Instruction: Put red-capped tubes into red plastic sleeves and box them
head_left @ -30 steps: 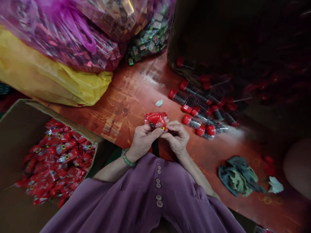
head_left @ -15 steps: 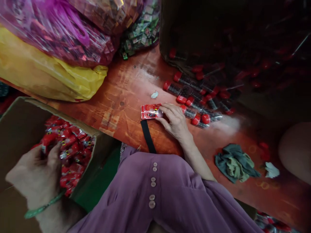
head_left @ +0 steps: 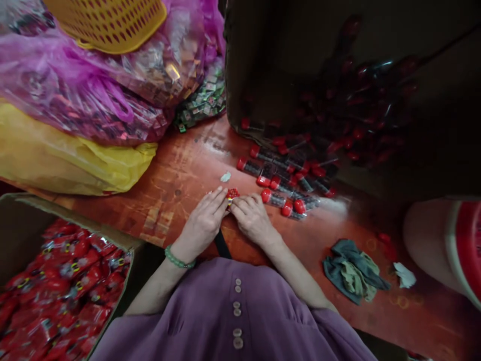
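Observation:
Both hands meet over a small red printed packet (head_left: 233,192) at the near side of the orange-red table, and it is mostly covered by fingers. My left hand (head_left: 203,220), with a green bead bracelet at the wrist, presses its fingers together on the packet's left part. Curled fingers of my right hand (head_left: 252,218) grip the right part. A black strap (head_left: 222,245) lies just below the hands. Clear tubes with red caps (head_left: 275,198) and dark contents lie scattered right beside my right hand.
A carton (head_left: 130,243) of red packets stands at lower left. Filled plastic bags (head_left: 86,165) and a yellow basket (head_left: 116,25) crowd the upper left. A dark open carton (head_left: 235,75) holds more tubes. A crumpled cloth (head_left: 353,271) and a red-and-white tub (head_left: 432,245) sit right.
My left hand has left the carton of red packets and joined my right hand at the table. Fingers now cover most of the packet. The view has shifted, showing the yellow basket.

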Demonstrator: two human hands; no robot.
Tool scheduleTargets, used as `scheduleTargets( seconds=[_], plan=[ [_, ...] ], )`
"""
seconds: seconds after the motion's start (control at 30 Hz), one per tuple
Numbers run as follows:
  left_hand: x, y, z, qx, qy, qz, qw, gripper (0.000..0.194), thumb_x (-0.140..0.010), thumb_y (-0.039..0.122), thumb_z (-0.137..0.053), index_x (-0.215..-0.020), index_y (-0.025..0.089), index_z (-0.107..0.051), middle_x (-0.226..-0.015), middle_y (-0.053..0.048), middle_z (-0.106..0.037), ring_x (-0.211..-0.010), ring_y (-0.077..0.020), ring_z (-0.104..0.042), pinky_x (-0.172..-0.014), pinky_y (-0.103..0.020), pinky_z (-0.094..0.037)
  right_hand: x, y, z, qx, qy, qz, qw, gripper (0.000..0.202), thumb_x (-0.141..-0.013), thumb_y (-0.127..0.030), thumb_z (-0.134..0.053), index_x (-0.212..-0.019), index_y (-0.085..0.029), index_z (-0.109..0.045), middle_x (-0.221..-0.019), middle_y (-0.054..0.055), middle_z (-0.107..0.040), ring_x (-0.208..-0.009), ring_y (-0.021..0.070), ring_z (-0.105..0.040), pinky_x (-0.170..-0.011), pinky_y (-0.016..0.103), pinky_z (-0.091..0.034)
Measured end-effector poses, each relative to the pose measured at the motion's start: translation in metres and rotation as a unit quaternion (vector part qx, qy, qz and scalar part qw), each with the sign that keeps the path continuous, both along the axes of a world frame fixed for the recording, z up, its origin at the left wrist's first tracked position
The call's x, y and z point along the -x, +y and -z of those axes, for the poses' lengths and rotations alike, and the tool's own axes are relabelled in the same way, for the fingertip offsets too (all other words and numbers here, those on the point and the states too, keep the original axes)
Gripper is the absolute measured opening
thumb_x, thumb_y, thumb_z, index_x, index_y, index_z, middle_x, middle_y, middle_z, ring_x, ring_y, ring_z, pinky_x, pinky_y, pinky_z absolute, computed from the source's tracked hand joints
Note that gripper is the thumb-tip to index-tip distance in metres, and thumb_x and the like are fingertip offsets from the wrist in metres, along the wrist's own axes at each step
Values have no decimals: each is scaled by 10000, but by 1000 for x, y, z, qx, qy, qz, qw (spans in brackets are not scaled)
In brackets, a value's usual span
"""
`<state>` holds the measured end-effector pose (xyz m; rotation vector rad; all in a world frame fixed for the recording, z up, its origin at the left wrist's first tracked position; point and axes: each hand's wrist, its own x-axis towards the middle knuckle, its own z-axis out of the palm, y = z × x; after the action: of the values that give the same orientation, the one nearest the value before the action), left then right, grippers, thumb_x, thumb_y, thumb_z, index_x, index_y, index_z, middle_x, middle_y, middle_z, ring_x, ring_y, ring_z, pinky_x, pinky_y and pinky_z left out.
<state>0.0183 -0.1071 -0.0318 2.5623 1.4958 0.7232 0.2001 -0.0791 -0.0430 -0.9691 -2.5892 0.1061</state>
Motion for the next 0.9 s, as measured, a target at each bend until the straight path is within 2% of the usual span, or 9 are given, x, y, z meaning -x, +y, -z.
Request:
scheduleTargets(
  seconds=[0.17,0.23,0.27,0.37,0.47,0.6,0.73,0.83,0.9],
  plan=[
    [10,1,8,-13,-32,19,999,380,-926,18,-452,-1237,122,-643,-1337,-164,-661,-1370,-287,-534,-1085,-479,-530,-5,23,-31,101,-54,-31,993,249,-1035,-222,-458,-970,-142,-685,-875,79,-714,-820,203,-575,-799,368,-414],
    [11,3,10,-31,-61,11,998,319,-917,32,-491,-1164,132,-666,-1260,-160,-696,-1272,-287,-601,-1022,-475,-564,-9,45,-42,144,-49,-3,988,252,-1032,-287,-484,-946,-164,-686,-871,80,-711,-832,206,-590,-787,360,-428],
    [10,5,10,-36,-74,3,997,266,-913,42,-514,-1104,132,-677,-1197,-156,-717,-1181,-278,-642,-969,-459,-586,-10,58,-46,139,-58,39,988,241,-1021,-299,-503,-942,-168,-690,-894,95,-716,-859,226,-599,-789,373,-436],
    [8,12,9,-13,-101,-28,994,126,-926,100,-558,-912,149,-674,-985,-113,-732,-884,-210,-661,-794,-368,-604,-10,91,-45,117,-97,135,979,177,-936,-286,-646,-1057,-165,-692,-1045,153,-718,-1001,310,-604,-846,436,-464],
    [8,18,8,11,-124,-38,992,116,-939,179,-592,-858,157,-672,-892,-79,-707,-783,-176,-623,-725,-310,-572,-3,108,-36,127,-117,171,970,254,-889,-279,-701,-1094,-131,-684,-1131,205,-687,-1065,370,-589,-895,498,-474],
    [9,20,8,26,-136,-36,990,147,-951,236,-593,-930,157,-714,-898,-71,-695,-791,-174,-606,-731,-301,-544,5,109,-26,173,-74,182,965,318,-881,-263,-700,-1161,-117,-660,-1183,216,-644,-1122,385,-572,-972,533,-457],
    [7,21,7,68,-144,-50,986,223,-984,261,-533,-971,149,-726,-898,-74,-688,-817,-177,-596,-772,-312,-529,1,104,-25,208,20,158,965,394,-869,-248,-708,-1247,-160,-634,-1191,155,-620,-1090,316,-597,-978,462,-482],
    [5,23,5,82,-128,-65,986,246,-987,248,-520,-904,136,-723,-841,-71,-682,-765,-176,-576,-738,-314,-507,-7,95,-28,231,134,130,955,427,-877,-329,-710,-1270,-186,-624,-1160,102,-645,-1083,266,-602,-980,426,-494],
    [4,25,4,83,-140,-81,983,223,-967,234,-554,-859,143,-727,-794,-60,-684,-732,-171,-581,-702,-305,-496,-15,84,-30,266,220,129,930,458,-873,-424,-710,-1268,-207,-626,-1182,77,-661,-1092,243,-608,-994,416,-494]
  ],
)
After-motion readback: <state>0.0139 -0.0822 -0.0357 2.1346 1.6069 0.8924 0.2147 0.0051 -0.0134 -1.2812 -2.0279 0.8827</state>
